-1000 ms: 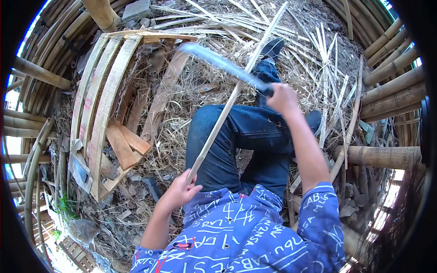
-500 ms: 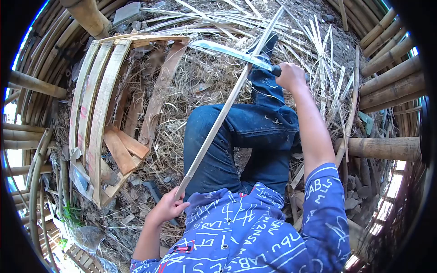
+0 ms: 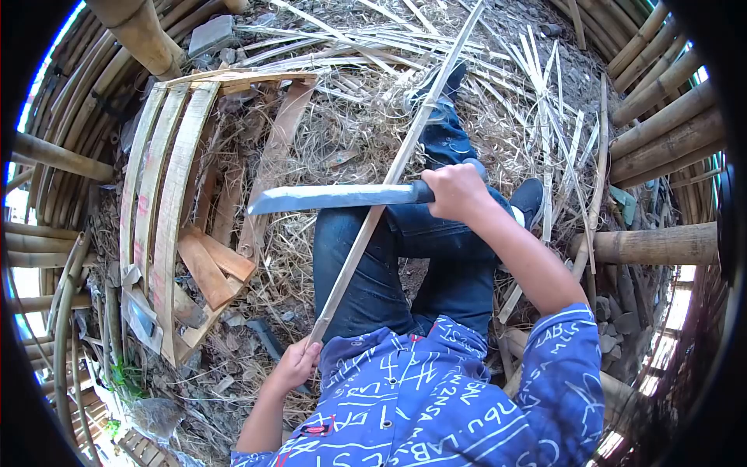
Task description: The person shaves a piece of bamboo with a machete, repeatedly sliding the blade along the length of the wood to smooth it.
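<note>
A long, pale bamboo strip point(image 3: 402, 159) runs slantwise from near my waist, over my bent knee, to the top of the view. My left hand point(image 3: 299, 363) is closed around its lower end. In my right hand point(image 3: 459, 192) is the dark handle of a machete point(image 3: 334, 198), its broad blade pointing left. The blade crosses over the strip just above my knee. Part of the handle is hidden by my fingers.
A slatted wooden crate point(image 3: 180, 163) lies to the left with loose board pieces point(image 3: 206, 268) in it. Split bamboo strips point(image 3: 342, 39) and curly shavings point(image 3: 299, 175) cover the ground ahead. A bamboo pole point(image 3: 650, 243) juts in from the right, and bamboo walls surround me.
My right hand has drawn the machete back toward me along the strip, and the blade now lies nearly level across it. My left hand keeps its hold at the lower end.
</note>
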Action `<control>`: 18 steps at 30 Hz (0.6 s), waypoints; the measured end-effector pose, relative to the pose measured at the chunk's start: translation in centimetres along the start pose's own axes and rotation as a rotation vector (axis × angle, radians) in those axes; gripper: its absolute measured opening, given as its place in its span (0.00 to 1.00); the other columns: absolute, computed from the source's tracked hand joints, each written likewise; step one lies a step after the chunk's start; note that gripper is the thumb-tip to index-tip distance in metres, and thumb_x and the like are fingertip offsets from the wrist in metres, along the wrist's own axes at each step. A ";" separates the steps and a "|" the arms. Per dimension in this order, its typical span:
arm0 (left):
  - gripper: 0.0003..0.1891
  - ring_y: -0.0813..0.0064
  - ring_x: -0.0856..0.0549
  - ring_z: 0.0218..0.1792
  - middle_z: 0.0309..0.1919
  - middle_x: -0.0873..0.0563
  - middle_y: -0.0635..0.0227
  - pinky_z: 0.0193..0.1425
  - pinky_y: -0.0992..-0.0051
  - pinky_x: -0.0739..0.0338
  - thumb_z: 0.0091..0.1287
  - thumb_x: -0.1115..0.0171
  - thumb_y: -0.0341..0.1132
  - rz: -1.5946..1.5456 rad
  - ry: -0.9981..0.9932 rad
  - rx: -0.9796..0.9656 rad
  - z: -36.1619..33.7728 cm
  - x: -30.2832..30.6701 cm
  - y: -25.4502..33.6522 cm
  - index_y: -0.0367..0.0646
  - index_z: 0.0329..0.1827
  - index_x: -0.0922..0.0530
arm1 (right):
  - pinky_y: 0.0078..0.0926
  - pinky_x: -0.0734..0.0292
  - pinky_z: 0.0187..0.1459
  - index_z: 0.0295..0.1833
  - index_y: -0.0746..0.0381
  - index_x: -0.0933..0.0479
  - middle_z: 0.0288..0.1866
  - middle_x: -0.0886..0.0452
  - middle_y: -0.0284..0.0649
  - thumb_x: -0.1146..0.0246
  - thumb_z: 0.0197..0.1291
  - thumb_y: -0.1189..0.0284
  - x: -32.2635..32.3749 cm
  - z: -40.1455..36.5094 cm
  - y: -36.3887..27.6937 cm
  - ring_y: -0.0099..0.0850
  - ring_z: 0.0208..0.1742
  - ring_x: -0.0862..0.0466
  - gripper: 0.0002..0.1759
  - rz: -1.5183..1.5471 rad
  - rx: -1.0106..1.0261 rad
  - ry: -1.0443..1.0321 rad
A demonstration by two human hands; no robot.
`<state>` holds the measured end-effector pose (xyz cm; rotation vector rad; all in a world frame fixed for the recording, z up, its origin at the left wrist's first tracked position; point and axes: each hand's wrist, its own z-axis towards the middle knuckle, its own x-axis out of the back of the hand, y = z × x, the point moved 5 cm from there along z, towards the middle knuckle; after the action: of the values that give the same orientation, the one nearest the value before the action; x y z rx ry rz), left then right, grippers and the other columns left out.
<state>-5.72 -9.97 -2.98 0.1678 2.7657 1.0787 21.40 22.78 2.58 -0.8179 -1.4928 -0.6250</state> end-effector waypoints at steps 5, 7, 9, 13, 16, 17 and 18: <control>0.13 0.84 0.30 0.24 0.23 0.28 0.77 0.28 0.79 0.32 0.77 0.51 0.41 0.160 0.042 -0.088 -0.4 0.8 -2.6 0.40 0.40 0.27 | 0.39 0.19 0.44 0.36 0.58 0.17 0.35 0.14 0.49 0.35 0.43 0.65 1.9 2.1 9.3 0.42 0.41 0.13 0.13 0.017 -0.422 0.063; 0.12 0.82 0.29 0.24 0.23 0.27 0.75 0.30 0.77 0.30 0.77 0.51 0.39 0.171 0.006 -0.073 -0.2 0.5 -1.4 0.39 0.40 0.27 | 0.40 0.19 0.45 0.36 0.59 0.17 0.35 0.14 0.48 0.35 0.44 0.66 1.9 2.5 10.4 0.42 0.41 0.13 0.12 -0.061 -0.407 0.047; 0.12 0.82 0.28 0.24 0.23 0.27 0.74 0.30 0.77 0.30 0.77 0.51 0.39 0.132 0.009 -0.028 0.1 0.4 -1.2 0.39 0.39 0.27 | 0.40 0.18 0.45 0.35 0.60 0.17 0.34 0.14 0.48 0.35 0.44 0.67 1.8 3.5 10.6 0.43 0.40 0.13 0.12 -0.147 -0.375 0.045; 0.12 0.81 0.28 0.24 0.22 0.27 0.73 0.31 0.76 0.30 0.76 0.51 0.38 0.147 0.019 -0.064 1.2 0.5 -2.8 0.39 0.39 0.27 | 0.41 0.18 0.39 0.34 0.60 0.19 0.30 0.15 0.48 0.36 0.44 0.68 2.1 2.1 6.4 0.44 0.33 0.13 0.11 -0.015 -0.260 0.145; 0.11 0.81 0.28 0.24 0.21 0.27 0.73 0.30 0.75 0.30 0.76 0.51 0.38 0.190 0.037 -0.075 1.2 1.2 -4.3 0.40 0.39 0.27 | 0.40 0.18 0.38 0.35 0.60 0.19 0.30 0.15 0.48 0.37 0.44 0.68 2.6 0.8 3.3 0.43 0.34 0.13 0.11 -0.046 -0.120 0.015; 0.11 0.80 0.28 0.24 0.21 0.27 0.73 0.30 0.75 0.30 0.76 0.50 0.38 0.204 0.062 -0.088 1.2 1.6 -5.2 0.40 0.38 0.27 | 0.39 0.18 0.38 0.35 0.59 0.19 0.31 0.15 0.48 0.38 0.43 0.68 2.4 0.8 3.5 0.43 0.34 0.13 0.11 -0.091 -0.053 -0.004; 0.11 0.80 0.28 0.24 0.21 0.27 0.73 0.30 0.75 0.30 0.76 0.50 0.38 0.206 0.056 -0.080 0.9 2.0 -6.1 0.40 0.38 0.27 | 0.39 0.18 0.38 0.35 0.58 0.19 0.31 0.15 0.48 0.38 0.43 0.67 2.1 0.6 3.7 0.42 0.35 0.13 0.12 -0.132 0.013 -0.027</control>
<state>-7.76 -13.57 -8.00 0.4262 2.7971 1.2587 23.99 25.75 4.31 -0.7241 -1.5833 -0.7035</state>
